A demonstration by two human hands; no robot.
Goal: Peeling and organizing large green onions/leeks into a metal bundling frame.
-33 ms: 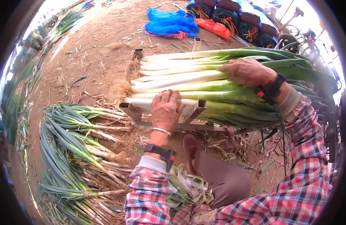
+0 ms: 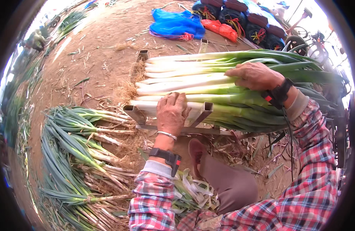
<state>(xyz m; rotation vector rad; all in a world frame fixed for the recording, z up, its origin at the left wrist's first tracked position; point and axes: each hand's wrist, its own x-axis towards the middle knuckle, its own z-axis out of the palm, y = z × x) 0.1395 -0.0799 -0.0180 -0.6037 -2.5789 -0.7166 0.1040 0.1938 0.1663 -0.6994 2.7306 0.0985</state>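
Note:
A thick layer of cleaned leeks [image 2: 181,87] lies across a metal rack, with white root ends at the left and green leaves at the right. My left hand [image 2: 171,111] is over the nearest white stalks, its fingers curled down on a leek and the thumb out to the side. Farther right, my right hand [image 2: 254,75] bends its fingers round a leek where white turns to green. The fingertips of both hands are partly hidden. The rack's square metal posts [image 2: 204,114] rise at the near and far sides of the pile.
Untrimmed leeks [image 2: 75,154] with dirty roots lie on the ground at the left. Peeled leaves [image 2: 193,192] are strewn by my leg. Beyond the rack are a blue plastic sheet [image 2: 176,24], a red bag [image 2: 219,29] and several dark bundles [image 2: 231,17].

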